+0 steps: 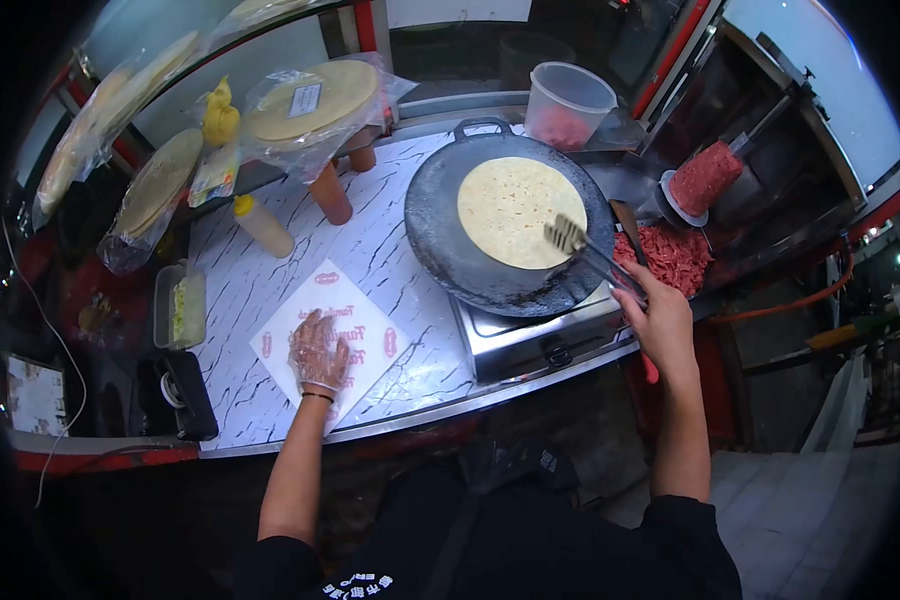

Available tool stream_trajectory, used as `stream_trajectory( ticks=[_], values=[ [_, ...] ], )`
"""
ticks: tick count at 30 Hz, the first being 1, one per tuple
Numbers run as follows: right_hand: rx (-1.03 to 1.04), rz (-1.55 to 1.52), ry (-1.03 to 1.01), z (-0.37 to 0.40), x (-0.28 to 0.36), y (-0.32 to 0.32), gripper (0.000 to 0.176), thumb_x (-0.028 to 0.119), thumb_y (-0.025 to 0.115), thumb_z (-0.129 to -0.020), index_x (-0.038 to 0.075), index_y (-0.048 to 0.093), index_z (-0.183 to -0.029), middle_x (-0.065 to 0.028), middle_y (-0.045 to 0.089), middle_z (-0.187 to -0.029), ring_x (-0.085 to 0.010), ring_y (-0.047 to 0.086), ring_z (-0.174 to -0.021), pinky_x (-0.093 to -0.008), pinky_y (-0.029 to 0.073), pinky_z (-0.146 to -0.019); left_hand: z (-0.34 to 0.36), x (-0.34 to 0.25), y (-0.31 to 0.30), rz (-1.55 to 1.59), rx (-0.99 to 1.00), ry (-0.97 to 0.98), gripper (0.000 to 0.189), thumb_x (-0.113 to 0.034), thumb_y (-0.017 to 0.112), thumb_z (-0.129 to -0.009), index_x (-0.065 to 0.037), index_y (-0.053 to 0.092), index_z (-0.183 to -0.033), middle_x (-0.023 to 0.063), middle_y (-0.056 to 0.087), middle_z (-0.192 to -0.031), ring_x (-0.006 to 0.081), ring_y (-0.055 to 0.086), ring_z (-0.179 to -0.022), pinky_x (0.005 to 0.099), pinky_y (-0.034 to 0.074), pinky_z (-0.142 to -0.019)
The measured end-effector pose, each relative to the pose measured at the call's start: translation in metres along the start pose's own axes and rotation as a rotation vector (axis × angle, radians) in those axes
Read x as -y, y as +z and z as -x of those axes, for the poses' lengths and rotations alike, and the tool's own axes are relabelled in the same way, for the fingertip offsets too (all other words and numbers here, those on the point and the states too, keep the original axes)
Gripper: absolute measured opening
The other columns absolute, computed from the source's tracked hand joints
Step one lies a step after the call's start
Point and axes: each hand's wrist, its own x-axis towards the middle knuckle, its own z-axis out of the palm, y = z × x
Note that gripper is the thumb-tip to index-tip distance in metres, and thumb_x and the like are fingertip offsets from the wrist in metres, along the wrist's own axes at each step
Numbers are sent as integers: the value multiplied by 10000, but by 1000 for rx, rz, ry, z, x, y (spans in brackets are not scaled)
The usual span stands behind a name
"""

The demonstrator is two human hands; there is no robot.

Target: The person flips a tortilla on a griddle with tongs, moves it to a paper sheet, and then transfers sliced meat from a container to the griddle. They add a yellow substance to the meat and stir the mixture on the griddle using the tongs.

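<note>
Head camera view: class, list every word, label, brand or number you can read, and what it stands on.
"Family", in red on the paper sheet; the writing after it is unclear.
Red ovals on the sheet: too small to read.
White label on the flatbread stack: too small.
White lettering on the black shirt: too blurred.
Printed packet: too blurred.

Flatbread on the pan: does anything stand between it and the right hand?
Only the rim of the pan and the metal utensil that the right hand holds, its slotted end over the flatbread. Nothing else visible.
</note>
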Motion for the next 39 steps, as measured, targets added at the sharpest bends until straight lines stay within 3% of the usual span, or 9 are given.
stream_trajectory(
  ticks=[1,3,5,9,10,11,18,39],
  values=[
    [-12,-40,91,3,10,-1,367,301,739,-932,111,677,-1240,-191,739,-906,-389,721,-839,-474,547,-722,1,0,-1,52,-7,-1,535,-289,696,-842,-60,629,-1321,171,532,-1471,370,468,-1371,516,306,-1196],
    [-32,-37,85,9,18,10,344,302,732,-939,104,641,-1205,-201,733,-868,-408,719,-831,-489,542,-719,2,1,-2,96,-1,10,526,-293,698,-848,-70,633,-1320,172,536,-1468,373,481,-1360,507,329,-1186],
    [-1,118,96,16,29,16,333,305,734,-938,95,638,-1177,-202,730,-850,-423,714,-824,-500,536,-712,1,3,-1,172,-32,30,521,-281,703,-847,-78,635,-1321,173,542,-1462,375,495,-1350,499,355,-1174],
    [-100,-63,187,26,60,30,322,304,732,-938,88,650,-1163,-222,726,-869,-446,704,-844,-527,533,-728,0,0,-6,291,-26,38,478,-204,696,-824,-85,632,-1283,179,553,-1434,383,505,-1338,503,367,-1164],
    [-132,66,39,30,65,39,309,297,727,-941,76,664,-1148,-222,730,-887,-440,705,-840,-529,532,-723,1,-1,-7,301,-13,48,478,-204,696,-824,-85,632,-1283,179,553,-1434,383,505,-1338,503,367,-1164],
    [-60,115,90,34,70,42,303,292,728,-940,73,678,-1143,-219,733,-904,-432,707,-848,-528,533,-720,1,-1,-8,318,-16,55,472,-200,696,-823,-87,633,-1278,177,556,-1429,382,505,-1336,503,369,-1163],
    [-126,147,118,47,96,61,308,317,711,-950,99,685,-1167,-198,743,-907,-425,711,-853,-526,543,-721,-1,-2,-9,374,-25,109,467,-204,708,-810,-69,647,-1254,161,573,-1400,390,534,-1282,501,425,-1115],
    [-125,253,177,51,127,72,302,327,699,-960,86,632,-1128,-224,724,-844,-465,695,-828,-560,537,-707,-1,0,-9,487,-44,46,459,-203,692,-826,-88,640,-1267,154,557,-1427,376,509,-1331,497,389,-1152]
  ],
)
